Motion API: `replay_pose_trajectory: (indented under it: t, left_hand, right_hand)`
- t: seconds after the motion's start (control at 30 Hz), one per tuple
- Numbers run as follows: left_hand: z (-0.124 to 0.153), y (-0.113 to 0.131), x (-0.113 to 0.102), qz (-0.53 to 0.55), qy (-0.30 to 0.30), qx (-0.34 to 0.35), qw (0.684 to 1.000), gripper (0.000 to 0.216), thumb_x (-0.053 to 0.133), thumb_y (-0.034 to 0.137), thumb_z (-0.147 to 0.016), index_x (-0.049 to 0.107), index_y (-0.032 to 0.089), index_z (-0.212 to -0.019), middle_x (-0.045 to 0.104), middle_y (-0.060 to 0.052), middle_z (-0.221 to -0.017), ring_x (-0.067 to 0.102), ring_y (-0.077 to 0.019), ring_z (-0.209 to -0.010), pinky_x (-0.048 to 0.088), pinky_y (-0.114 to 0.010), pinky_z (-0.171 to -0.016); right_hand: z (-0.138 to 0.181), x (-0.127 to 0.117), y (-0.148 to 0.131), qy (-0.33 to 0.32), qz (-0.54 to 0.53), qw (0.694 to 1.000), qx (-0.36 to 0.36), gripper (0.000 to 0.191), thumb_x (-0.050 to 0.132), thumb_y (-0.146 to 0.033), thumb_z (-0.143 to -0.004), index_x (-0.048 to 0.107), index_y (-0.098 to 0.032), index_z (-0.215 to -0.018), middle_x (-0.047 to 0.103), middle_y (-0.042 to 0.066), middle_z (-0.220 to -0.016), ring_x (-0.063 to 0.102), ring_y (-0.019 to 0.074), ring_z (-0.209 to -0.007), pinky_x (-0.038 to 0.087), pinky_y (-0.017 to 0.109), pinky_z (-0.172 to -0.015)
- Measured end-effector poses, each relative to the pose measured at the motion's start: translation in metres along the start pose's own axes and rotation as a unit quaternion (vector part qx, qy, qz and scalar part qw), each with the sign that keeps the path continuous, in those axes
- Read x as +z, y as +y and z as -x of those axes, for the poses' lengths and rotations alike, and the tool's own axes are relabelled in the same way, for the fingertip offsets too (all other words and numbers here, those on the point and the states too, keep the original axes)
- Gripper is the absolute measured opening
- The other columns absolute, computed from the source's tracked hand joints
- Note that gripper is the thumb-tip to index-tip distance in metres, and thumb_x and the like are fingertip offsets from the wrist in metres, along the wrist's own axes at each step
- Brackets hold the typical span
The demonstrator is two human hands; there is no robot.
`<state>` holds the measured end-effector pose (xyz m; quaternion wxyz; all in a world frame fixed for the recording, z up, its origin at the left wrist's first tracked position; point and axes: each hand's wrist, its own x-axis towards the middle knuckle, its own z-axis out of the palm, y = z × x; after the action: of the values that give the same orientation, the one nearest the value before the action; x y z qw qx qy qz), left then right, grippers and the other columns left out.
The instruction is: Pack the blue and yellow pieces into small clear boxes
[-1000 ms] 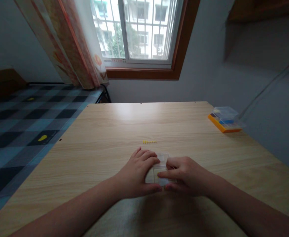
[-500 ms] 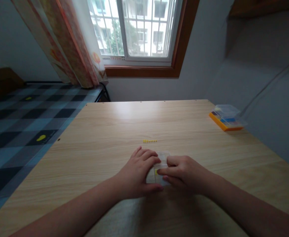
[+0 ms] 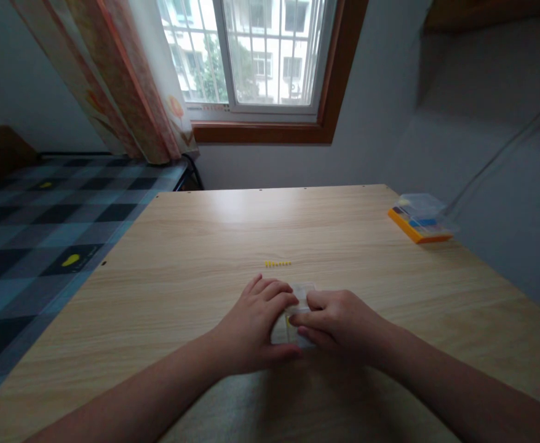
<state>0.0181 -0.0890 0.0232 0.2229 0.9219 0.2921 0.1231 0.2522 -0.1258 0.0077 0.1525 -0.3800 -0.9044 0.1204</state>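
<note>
A small clear plastic box with compartments (image 3: 279,333) lies on the table between my hands. My left hand (image 3: 254,323) spans its left side, the thumb at the near edge and the fingers over the far part, holding it. Over the box's right half is my right hand (image 3: 344,323), its fingers bent and reaching down into a compartment. A bit of yellow (image 3: 288,320) shows by the index fingertip; whether the fingers grip a piece is hidden. Beyond the box, several tiny yellow pieces (image 3: 278,264) lie in a short row on the wood.
The light wooden table (image 3: 196,246) reaches toward a window (image 3: 270,61). At its right edge stands an orange case with a raised clear lid (image 3: 420,224). A bed with a checked cover (image 3: 58,221) adjoins on the left, below a curtain (image 3: 131,80).
The right index fingertip has shifted slightly left and covers more of the yellow in the box. My left hand keeps its hold; the whole view has moved a little.
</note>
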Motion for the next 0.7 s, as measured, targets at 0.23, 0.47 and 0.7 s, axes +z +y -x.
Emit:
replay_pose_trajectory:
  t: [0.23,0.47,0.7]
  left_hand:
    - [0.0,-0.001,0.001,-0.001,0.005,-0.001,1.0,0.059,0.081,0.06,-0.074,0.065,0.024,-0.118,0.063,-0.01,-0.127,0.055,-0.0332,-0.122,0.024,-0.058,-0.119]
    - [0.001,-0.001,0.004,-0.002,0.012,-0.012,1.0,0.066,0.087,0.052,-0.069,0.063,0.024,-0.123,0.063,-0.01,-0.13,0.054,-0.0337,-0.125,0.019,-0.059,-0.121]
    - [0.002,-0.003,0.006,-0.001,0.023,-0.005,1.0,0.064,0.087,0.054,-0.069,0.066,0.023,-0.12,0.063,-0.01,-0.131,0.054,-0.0351,-0.126,0.02,-0.06,-0.121]
  right_hand:
    - [0.002,-0.004,-0.001,0.029,-0.031,0.999,-0.016,0.028,0.049,-0.031,-0.103,0.075,-0.022,-0.096,0.054,0.0,-0.074,0.046,0.0121,-0.063,0.028,0.027,-0.06]
    - [0.003,-0.021,0.011,0.183,-0.093,0.979,-0.002,0.031,0.049,-0.027,-0.104,0.077,-0.016,-0.105,0.056,0.001,-0.069,0.053,0.0122,-0.063,0.037,0.025,-0.061]
    - [-0.061,-0.048,0.025,0.141,-0.043,0.986,0.072,0.014,0.068,-0.02,-0.093,0.082,-0.02,-0.098,0.065,0.003,-0.079,0.06,0.0128,-0.074,0.043,0.025,-0.071]
